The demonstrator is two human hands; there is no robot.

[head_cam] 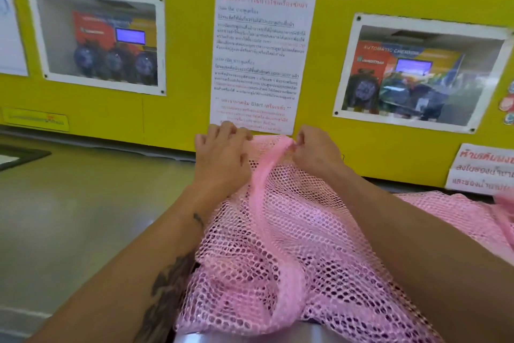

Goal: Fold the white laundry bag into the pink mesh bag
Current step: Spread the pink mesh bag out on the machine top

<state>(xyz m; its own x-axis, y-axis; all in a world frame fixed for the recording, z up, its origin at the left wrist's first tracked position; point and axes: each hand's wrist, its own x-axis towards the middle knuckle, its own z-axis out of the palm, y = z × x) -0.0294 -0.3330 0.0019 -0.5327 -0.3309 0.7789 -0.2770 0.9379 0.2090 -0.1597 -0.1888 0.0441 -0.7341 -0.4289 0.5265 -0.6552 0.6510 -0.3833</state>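
A pink mesh bag (292, 245) lies spread over a metal surface in front of me, with a raised fold running down its middle. My left hand (222, 153) rests fingers-down on the bag's far left edge. My right hand (317, 149) pinches the far top edge of the pink mesh bag between its fingers. Something dark shows through the mesh near the front. No white laundry bag is visible.
A yellow wall (180, 64) with a white notice sheet (258, 64), two framed windows and a blue banner stands just behind the bag. A grey floor (83, 217) with a dark mat (19, 157) lies to the left. More pink mesh (478, 217) extends right.
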